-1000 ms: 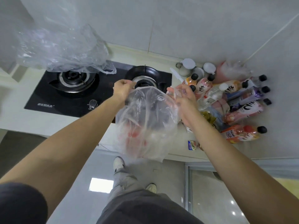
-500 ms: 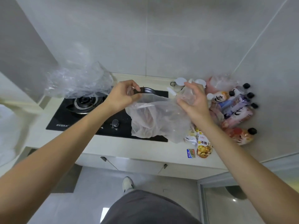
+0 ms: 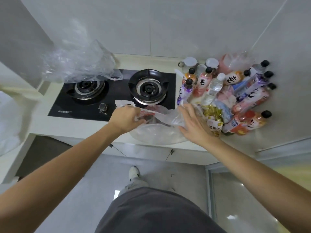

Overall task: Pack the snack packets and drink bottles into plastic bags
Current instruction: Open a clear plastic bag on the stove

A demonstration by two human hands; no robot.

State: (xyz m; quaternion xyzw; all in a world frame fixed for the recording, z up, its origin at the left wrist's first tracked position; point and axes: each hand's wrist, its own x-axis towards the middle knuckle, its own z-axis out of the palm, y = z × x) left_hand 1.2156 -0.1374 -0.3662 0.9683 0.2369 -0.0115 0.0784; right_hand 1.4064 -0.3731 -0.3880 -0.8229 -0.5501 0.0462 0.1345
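Clear plastic forms the bag (image 3: 156, 132) that lies on the pale counter (image 3: 80, 126) directly in front of the black two-burner gas hob (image 3: 111, 95), overlapping the hob's front right edge. One red-printed packet shows through the film near the bag mouth; any further contents cannot be told.

Count, right of the hob:
- Drink bottles (image 3: 252, 96): about eleven, most with black caps, one clear bottle with a white cap; several stand upright next to the hob, the others lie on their sides.
- Snack packets: one yellow packet (image 3: 212, 119) is plainly visible, touching the bag's right edge; others beneath the bottles are not countable.
- Two white-lidded jars (image 3: 190, 62) stand at the wall behind the bottles.
- A second crumpled clear bag (image 3: 79, 64) sits over the hob's left burner, contents not discernible.

Left hand (image 3: 125, 119): at the hob's front edge, palm down, fingers curled, pinching the film at the bag mouth.

Right hand (image 3: 193, 122): to the right of the hob's front corner, palm down, fingers spread and straight, resting on the bag's right side, gripping nothing.
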